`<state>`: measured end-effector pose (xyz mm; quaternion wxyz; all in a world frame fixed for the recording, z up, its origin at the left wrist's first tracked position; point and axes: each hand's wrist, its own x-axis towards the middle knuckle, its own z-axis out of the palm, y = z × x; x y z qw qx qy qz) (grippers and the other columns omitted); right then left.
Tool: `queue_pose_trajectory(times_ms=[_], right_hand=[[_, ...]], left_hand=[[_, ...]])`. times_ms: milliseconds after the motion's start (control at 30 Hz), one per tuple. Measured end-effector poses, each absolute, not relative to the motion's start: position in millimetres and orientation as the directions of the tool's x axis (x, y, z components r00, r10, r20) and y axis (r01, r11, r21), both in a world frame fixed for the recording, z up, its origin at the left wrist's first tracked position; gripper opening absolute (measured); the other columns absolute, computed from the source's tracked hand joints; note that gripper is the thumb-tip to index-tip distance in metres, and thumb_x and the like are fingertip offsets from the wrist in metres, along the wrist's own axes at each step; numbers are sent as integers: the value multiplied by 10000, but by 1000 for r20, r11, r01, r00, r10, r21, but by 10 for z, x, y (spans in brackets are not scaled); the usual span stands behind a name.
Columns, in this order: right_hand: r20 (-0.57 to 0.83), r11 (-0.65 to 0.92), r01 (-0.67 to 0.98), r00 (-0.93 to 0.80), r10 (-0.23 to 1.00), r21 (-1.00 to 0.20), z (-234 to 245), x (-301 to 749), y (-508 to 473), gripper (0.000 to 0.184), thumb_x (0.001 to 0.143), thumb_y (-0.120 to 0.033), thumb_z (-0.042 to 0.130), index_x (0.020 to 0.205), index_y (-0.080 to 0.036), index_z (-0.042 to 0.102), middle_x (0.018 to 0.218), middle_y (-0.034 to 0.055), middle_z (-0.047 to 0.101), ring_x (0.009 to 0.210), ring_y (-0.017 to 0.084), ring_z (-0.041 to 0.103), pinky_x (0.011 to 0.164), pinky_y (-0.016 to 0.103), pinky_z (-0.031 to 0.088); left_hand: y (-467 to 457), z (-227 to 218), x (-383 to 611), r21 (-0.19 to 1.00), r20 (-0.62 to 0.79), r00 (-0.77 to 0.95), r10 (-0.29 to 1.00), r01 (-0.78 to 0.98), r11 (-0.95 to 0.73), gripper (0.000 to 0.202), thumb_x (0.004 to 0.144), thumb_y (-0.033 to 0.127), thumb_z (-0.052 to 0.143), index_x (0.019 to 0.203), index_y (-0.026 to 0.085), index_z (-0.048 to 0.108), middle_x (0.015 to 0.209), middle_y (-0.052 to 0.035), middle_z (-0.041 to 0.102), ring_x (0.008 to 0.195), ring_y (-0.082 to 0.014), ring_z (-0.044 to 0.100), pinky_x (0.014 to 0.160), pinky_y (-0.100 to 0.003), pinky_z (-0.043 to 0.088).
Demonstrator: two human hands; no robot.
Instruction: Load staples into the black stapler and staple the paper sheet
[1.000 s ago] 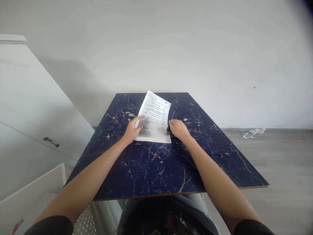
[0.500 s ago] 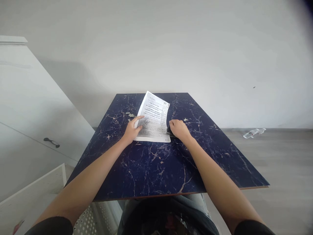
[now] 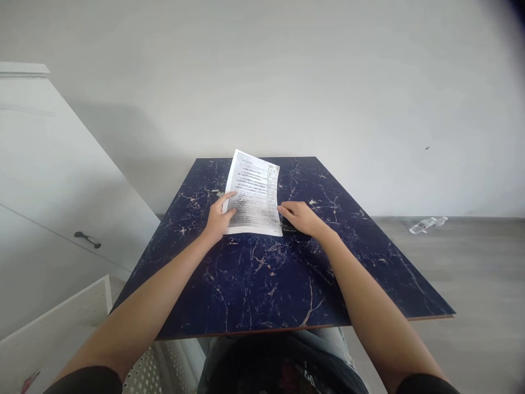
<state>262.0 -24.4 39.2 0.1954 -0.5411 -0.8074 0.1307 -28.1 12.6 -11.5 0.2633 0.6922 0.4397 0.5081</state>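
A printed paper sheet (image 3: 254,191) lies on the dark blue marbled table (image 3: 266,279), its far end curling up. My left hand (image 3: 219,218) rests flat on the sheet's left edge, fingers stretched out, pinning it down. My right hand (image 3: 299,217) lies over a small black stapler (image 3: 287,226) at the sheet's lower right corner, fingers curved over it. Most of the stapler is hidden under that hand.
Small grey metal bits (image 3: 217,191) lie left of the paper, and one more bit (image 3: 313,202) lies right of my right hand. A white cabinet with a black handle (image 3: 87,238) stands at the left. A plastic bottle (image 3: 426,223) lies on the floor at right.
The paper has turned and shifted slightly left, its top edge now more upright. My right hand has slid a little left and flattened over the stapler. My left hand stays put.
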Motion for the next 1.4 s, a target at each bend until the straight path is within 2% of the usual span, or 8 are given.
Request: queue_pose_trajectory(times_ms=[133,233,400,900,1100,1267,1400], right_hand=[[75,452,801,-462,884,-393,462,2672,-289,353,930,-541,536,865,-205,622,859,24,683,738,167,580,649,256,346],[17,466,811,-492,870,-353,476,2709,-297,257,843,-458,676,918,-218,625,905,27,697,756,176,600,636,256,359],[6,432,854,-450,893,-289,483,2761,-289,155,847,-334,663,931,-214,614,918,48,698,749,183,609,621,265,370],[19,364,888,-374,927,-283,475,3042,-215,202,842,-382,642,941,-209,609,909,62,693,802,213,612,676,298,397],[41,310,911,-311,950,-270,512,3162,-224,162,834,-356,640,908,-216,607,889,58,689,756,200,599,632,293,387],[8,255,929,-263,965,-267,483,3314,-197,188,814,-357,651,943,-225,615,832,44,676,690,183,583,609,294,390],[-28,190,954,-202,979,-231,471,3515,-168,183,779,-332,666,930,-234,629,837,44,683,723,199,595,629,296,402]], left_hand=[[138,-101,-306,820,480,58,875,324,-472,445,873,234,624,1318,260,610,1395,-51,611,1308,-278,547,1149,-477,395],[119,-80,-303,820,483,63,874,318,-476,442,873,237,624,1314,263,612,1386,-50,616,1299,-276,554,1146,-480,398],[88,-67,-285,821,479,68,875,319,-474,435,875,244,619,1309,270,618,1398,-47,608,1306,-280,548,1144,-486,403],[106,-114,-286,825,469,91,878,311,-472,444,873,248,614,1317,260,611,1403,-57,603,1313,-275,542,1143,-484,396],[102,-114,-281,819,475,90,876,319,-477,450,866,218,604,1313,271,616,1402,-47,603,1321,-274,536,1150,-491,393],[90,-110,-273,823,473,99,876,306,-479,465,850,194,609,1309,273,621,1394,-42,612,1309,-271,548,1156,-484,387],[85,-101,-270,825,466,102,879,308,-473,456,859,212,609,1312,264,618,1397,-49,611,1308,-280,549,1147,-488,396]])
